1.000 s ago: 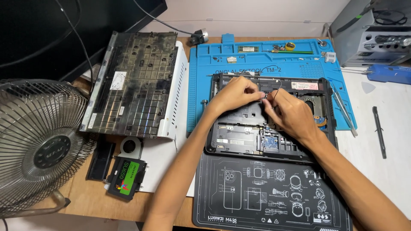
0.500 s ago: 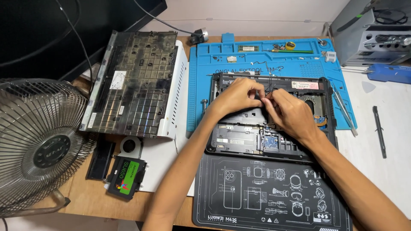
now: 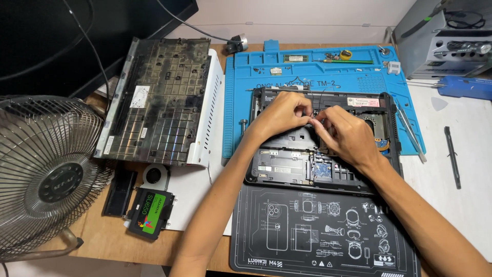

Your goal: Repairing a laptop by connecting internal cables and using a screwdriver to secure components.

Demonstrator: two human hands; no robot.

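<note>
Pinching a thin black cable [image 3: 311,114] between both hands, left hand [image 3: 279,115] and right hand [image 3: 342,134], over the opened laptop base [image 3: 287,166]; probably best eased out gently, not yanked.

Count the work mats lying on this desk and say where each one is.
2: a blue mat under the far half of the opened laptop, and a black mat under its near edge.

barely any shift: left hand [image 3: 279,115] and right hand [image 3: 342,134] draw a touch closer, fingertips meeting over the opened laptop [image 3: 318,169] near its far edge.
</note>
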